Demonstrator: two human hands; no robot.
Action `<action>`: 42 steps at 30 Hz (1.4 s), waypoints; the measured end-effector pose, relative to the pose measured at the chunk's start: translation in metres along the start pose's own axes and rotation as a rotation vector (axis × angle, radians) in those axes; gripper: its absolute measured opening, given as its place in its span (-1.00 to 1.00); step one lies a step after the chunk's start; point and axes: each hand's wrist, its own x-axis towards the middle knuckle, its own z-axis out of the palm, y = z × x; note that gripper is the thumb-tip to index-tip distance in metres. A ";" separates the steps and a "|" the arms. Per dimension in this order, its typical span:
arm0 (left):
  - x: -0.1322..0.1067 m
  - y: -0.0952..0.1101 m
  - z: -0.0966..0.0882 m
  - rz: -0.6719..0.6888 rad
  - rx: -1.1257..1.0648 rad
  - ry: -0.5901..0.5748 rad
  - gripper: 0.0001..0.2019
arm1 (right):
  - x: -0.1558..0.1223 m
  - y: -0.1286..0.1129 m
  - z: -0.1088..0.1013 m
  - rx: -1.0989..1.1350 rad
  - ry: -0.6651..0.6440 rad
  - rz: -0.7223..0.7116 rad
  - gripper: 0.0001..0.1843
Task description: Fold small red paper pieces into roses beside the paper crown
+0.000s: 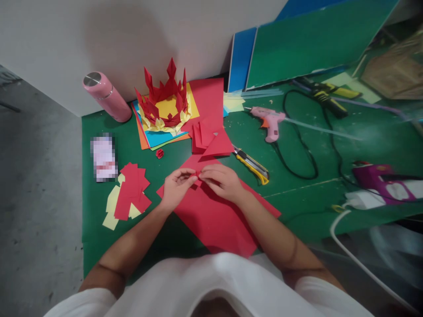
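Note:
Between the fingertips of both hands is a small piece of red paper [197, 181], partly covered by the fingers. My left hand [178, 186] pinches it from the left, and my right hand [222, 181] from the right. Both hands are above a large red paper sheet [218, 220] lying askew on the table. Just beyond the fingers lie folded red paper pieces [211, 141]. A small red paper rose [159, 153] rests to the left of them. Farther back, a red and yellow folded-paper crown [165, 108] stands on stacked coloured sheets [158, 139].
On the green table [99, 246], a pink flask [107, 97], a blurred-out pinkish item [105, 157] and red and yellow paper scraps [128, 193] are at left. A yellow box cutter [251, 165], pink glue gun [269, 121] with cable, and purple-and-white power strip [380, 187] are at right.

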 end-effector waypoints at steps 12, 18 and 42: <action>0.004 -0.001 -0.001 0.050 -0.022 0.048 -0.61 | 0.006 -0.012 0.003 0.363 0.084 0.329 -0.81; 0.003 0.000 -0.001 0.086 0.017 0.050 -0.63 | 0.008 -0.013 0.007 0.639 0.036 0.649 -0.67; 0.000 -0.004 0.000 0.138 0.122 0.040 -0.66 | 0.005 -0.011 0.009 0.132 0.106 0.353 -0.93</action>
